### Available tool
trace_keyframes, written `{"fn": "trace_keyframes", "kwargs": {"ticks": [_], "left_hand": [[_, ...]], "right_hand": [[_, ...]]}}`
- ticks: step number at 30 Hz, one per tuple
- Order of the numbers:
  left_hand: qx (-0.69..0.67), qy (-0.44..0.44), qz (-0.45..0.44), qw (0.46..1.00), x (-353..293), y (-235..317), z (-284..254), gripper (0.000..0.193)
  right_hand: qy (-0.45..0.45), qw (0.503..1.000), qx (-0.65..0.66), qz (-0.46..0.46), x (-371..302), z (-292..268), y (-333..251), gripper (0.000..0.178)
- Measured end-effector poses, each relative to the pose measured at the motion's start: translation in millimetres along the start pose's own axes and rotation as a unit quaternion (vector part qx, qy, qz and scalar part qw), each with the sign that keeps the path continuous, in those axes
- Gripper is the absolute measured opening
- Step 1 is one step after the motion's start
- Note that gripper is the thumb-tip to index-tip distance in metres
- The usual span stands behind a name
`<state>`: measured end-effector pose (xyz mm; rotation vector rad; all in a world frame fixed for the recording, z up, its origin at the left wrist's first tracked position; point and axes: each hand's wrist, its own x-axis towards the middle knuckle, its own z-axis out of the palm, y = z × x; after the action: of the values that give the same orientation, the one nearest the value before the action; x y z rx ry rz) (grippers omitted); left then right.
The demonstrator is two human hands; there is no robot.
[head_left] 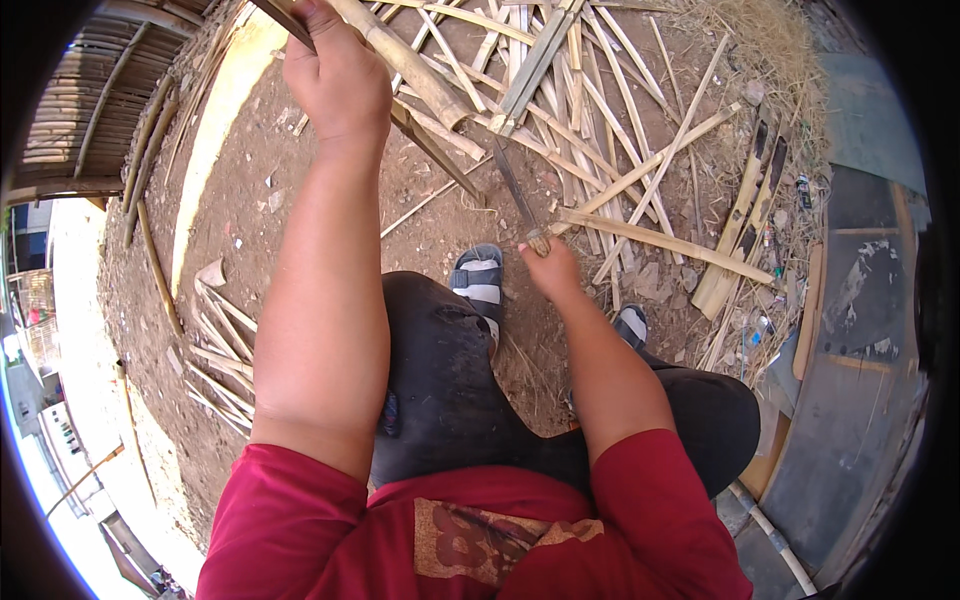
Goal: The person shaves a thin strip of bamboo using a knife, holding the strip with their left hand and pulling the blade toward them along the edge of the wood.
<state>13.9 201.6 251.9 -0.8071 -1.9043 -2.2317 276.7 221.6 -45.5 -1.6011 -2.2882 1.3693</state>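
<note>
My left hand is raised at the upper left, closed round a long bamboo strip. The strip slants down to the right behind the hand, and its lower end hangs near the ground. Lower and to the right, my right hand grips a long-bladed knife by its wooden handle. Its dark blade points up and away, apart from the strip in my left hand. Just past the blade tip lie a thick round bamboo pole and a greyish split bamboo length.
Many split bamboo strips lie crisscrossed on the dirt ahead. A smaller bundle of strips is on the ground at the left. My sandalled feet stand close below the knife. Dark panels line the right side.
</note>
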Motion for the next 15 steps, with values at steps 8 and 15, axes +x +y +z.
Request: {"fn": "trace_keyframes", "kwargs": {"ticks": [8, 15], "left_hand": [[0.002, 0.059, -0.014, 0.998, 1, -2, -11, 0.055], [0.032, 0.079, 0.014, 0.996, 14, -14, -23, 0.053]], "right_hand": [[0.074, 0.995, 0.044, -0.058, -37, 6, -45, 0.058], [-0.054, 0.996, -0.078, 0.002, -34, 38, -2, 0.051]]}}
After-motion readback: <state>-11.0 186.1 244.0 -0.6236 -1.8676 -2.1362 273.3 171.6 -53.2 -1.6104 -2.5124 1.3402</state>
